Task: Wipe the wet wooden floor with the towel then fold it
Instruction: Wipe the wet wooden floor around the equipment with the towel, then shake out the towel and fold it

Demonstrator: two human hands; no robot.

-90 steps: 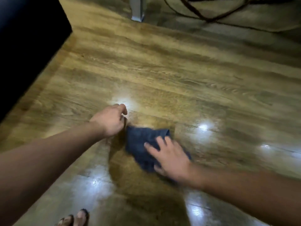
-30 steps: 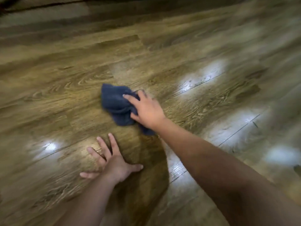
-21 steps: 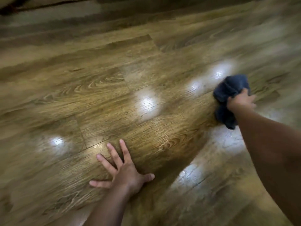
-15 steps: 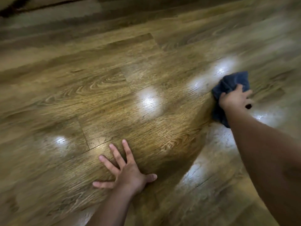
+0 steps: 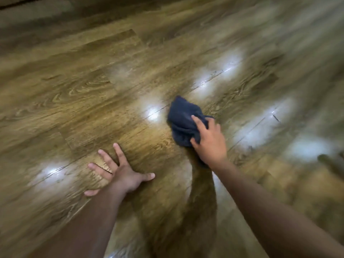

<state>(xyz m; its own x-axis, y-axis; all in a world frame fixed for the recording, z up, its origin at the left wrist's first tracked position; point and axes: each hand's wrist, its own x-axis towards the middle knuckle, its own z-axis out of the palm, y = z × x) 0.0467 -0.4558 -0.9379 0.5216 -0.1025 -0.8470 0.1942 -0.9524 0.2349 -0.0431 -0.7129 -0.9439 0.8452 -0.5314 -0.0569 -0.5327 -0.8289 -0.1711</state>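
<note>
**Wood floor, towel bunched under right hand**

Wood-grain planks fill the whole view; the wooden floor [image 5: 78,94] is brown with a glossy sheen. Frame is motion-blurred, worst toward the right edge.

Nearest the camera: two bare forearms enter from the bottom edge. Left hand [image 5: 119,174] lies palm-down on the floor, fingers straight and spread wide, thumb out to the right. It holds nothing.

Further out and to the right: right hand [image 5: 208,140] sits on top of the towel [image 5: 183,119], fingers curled into the cloth, thumb tucked at its near edge. Towel is dark blue, crumpled into a loose wad, not folded, lying on the floor. Most of it shows beyond and left of the fingers. The two hands are well apart.

Beyond the towel: several bright white reflections [image 5: 214,79] on the planks, running along the plank seams. One lies just left of the towel. A dark shadow trails from the right wrist back toward the camera.
</note>
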